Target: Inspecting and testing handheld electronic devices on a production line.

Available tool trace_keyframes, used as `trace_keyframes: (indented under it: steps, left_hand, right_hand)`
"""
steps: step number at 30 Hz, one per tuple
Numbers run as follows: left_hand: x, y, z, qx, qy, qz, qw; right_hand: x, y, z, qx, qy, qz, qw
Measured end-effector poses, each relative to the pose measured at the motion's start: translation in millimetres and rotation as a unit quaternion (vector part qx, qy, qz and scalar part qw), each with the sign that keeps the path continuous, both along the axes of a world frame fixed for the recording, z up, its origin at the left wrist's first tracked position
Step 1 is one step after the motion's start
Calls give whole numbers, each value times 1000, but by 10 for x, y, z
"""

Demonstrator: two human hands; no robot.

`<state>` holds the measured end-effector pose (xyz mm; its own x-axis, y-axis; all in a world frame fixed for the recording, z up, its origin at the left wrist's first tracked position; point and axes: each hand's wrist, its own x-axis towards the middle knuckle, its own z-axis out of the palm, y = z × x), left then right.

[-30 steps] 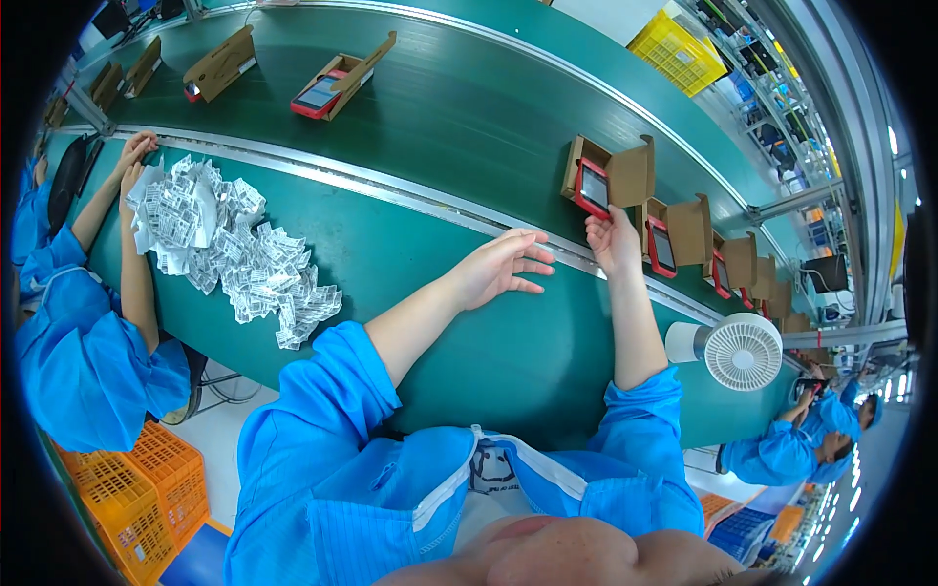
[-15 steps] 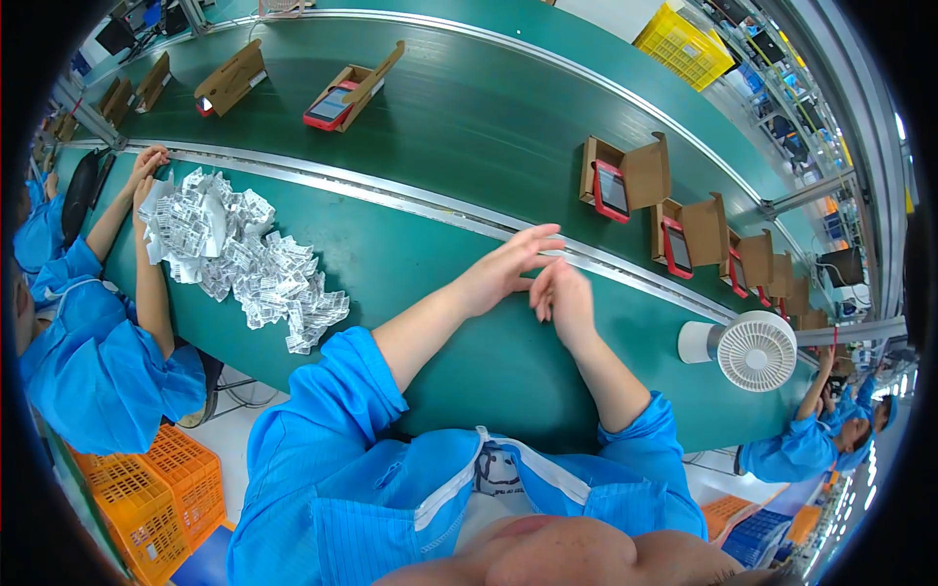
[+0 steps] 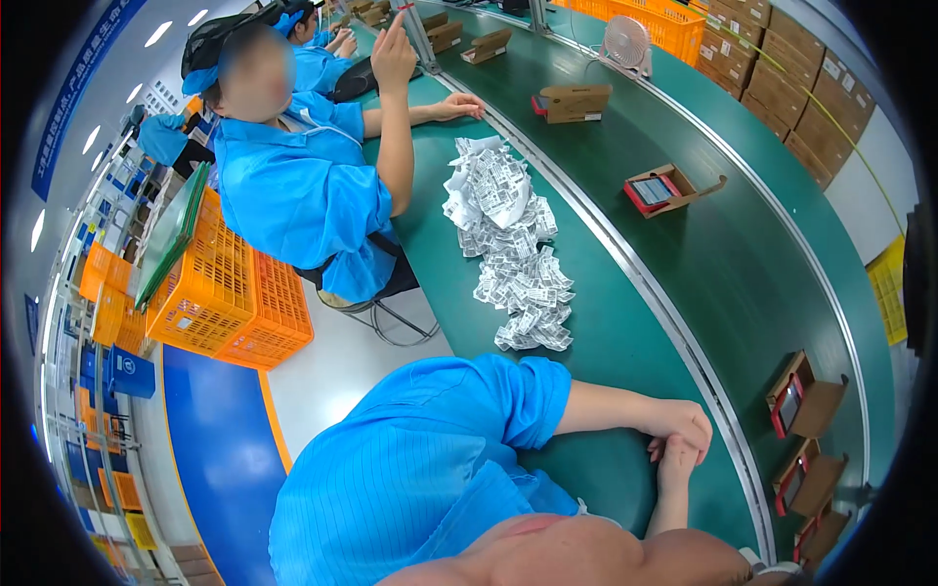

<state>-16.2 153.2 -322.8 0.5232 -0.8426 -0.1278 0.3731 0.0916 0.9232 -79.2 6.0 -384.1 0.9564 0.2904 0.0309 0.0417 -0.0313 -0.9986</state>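
Observation:
My left hand (image 3: pixel 688 426) and my right hand (image 3: pixel 676 463) are pressed together above the green worktable (image 3: pixel 611 347), close to the metal rail. The fingers of both are curled in, and no object shows in either one. Part of my right hand is covered by my left. Beside my left arm lies a long heap of small white printed packets (image 3: pixel 528 283), touched by neither hand. Past the rail, an open cardboard box (image 3: pixel 809 405) with a red-framed device (image 3: pixel 788 402) stands nearest my hands.
On the green conveyor (image 3: pixel 674 264) stand several more open boxes, one (image 3: pixel 674 186) farther up with a red device. A co-worker (image 3: pixel 293 186) in blue sits at the left, one hand raised. Orange crates (image 3: pixel 230 283) are behind that person. A small fan (image 3: pixel 627 44) stands at the far side.
The view has swung left, bringing the co-worker and crates into fuller sight. My hands, loosely apart with fingers out before, have come together with fingers curled.

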Motion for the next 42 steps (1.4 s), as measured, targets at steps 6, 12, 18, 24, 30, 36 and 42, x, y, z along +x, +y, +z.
trace_keyframes:
  steps: [6, 12, 18, 24, 30, 36, 42]
  left_hand:
    - [57, 31, 45, 8, 1, -14, 1000]
    - [119, 26, 47, 14, 0, -15, 1000]
    - [112, 31, 63, -9, -9, 2, 1000]
    - [131, 33, 46, -10, 2, -8, 1000]
    - [119, 93, 130, -10, 13, -12, 1000]
    - [126, 62, 56, -18, 19, -9, 1000]
    - [145, 35, 42, -21, 24, -14, 999]
  right_hand:
    - [38, -18, -29, -24, 4, 2, 1000]
    - [83, 2, -23, -34, -22, -8, 999]
    - [94, 17, 38, -51, -22, -7, 998]
    - [98, 10, 64, -44, 5, -7, 999]
    - [89, 38, 108, -66, 8, -2, 998]
    - [86, 90, 161, -81, -4, 2, 997]
    - [98, 51, 142, -87, -10, 11, 996]
